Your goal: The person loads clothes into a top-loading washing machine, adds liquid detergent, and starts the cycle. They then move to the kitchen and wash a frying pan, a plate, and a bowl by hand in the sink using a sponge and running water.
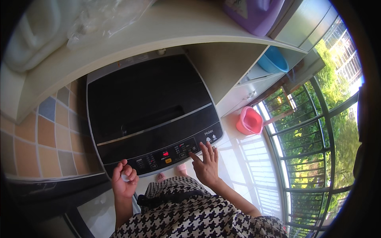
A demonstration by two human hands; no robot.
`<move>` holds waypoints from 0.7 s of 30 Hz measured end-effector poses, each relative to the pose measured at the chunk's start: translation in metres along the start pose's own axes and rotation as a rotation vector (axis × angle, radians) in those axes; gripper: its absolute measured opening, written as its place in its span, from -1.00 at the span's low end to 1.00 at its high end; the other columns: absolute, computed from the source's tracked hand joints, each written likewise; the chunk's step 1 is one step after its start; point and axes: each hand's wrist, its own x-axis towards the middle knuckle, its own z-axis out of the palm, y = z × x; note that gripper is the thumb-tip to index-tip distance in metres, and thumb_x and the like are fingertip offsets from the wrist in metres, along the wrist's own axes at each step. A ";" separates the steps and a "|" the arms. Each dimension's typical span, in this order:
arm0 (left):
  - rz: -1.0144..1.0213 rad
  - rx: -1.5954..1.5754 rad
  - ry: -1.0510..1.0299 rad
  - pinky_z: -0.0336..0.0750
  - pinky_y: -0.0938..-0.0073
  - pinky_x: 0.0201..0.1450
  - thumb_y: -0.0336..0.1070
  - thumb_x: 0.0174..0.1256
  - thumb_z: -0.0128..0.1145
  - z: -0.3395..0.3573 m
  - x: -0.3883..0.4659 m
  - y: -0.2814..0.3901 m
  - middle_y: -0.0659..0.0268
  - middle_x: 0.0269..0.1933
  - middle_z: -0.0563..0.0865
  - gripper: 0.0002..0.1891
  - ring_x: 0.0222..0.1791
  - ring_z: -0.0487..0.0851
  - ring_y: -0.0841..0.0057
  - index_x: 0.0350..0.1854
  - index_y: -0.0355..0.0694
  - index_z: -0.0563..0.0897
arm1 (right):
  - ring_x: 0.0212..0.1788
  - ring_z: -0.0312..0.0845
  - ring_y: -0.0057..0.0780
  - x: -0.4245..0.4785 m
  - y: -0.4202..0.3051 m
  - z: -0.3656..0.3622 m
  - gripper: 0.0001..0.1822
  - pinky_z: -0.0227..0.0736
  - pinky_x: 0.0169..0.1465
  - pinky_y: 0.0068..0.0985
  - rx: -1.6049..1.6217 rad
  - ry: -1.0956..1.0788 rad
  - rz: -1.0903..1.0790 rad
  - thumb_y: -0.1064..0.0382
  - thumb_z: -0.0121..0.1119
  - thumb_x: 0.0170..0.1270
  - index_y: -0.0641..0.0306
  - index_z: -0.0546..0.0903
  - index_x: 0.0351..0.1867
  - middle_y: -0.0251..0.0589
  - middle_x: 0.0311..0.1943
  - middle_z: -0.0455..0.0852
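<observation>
A black top-loading Haier washing machine (143, 98) stands before me with its lid down. Red digits glow on its front control panel (165, 154), above a yellow button (168, 161). My right hand (207, 167) is at the panel's right end, fingers apart and holding nothing. One extended finger points at the buttons there; whether it touches them I cannot tell. My left hand (124, 186), palm up by the machine's front left corner, has its fingers curled around a small white, round, cap-like piece (125, 177). The fingers partly hide that piece.
A pale shelf (178, 26) overhangs the machine's back, bearing a purple detergent jug (257, 17) and clear plastic bag (104, 20). At right are a blue basin (273, 59), a pink bucket (248, 120) on the floor and a barred window (300, 148). Tiled wall (46, 132) lies left.
</observation>
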 end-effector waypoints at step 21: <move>0.013 -0.029 -0.010 0.26 0.56 -0.62 -0.18 0.37 -0.16 0.001 -0.002 0.001 0.40 -0.59 0.48 -0.75 -0.62 0.41 0.58 -0.19 -0.15 0.57 | 0.40 -0.13 -0.10 0.008 -0.002 -0.001 -0.61 -0.21 0.29 0.10 -0.021 -0.048 -0.075 0.08 0.25 0.02 -0.07 0.57 -0.05 -0.10 0.28 0.18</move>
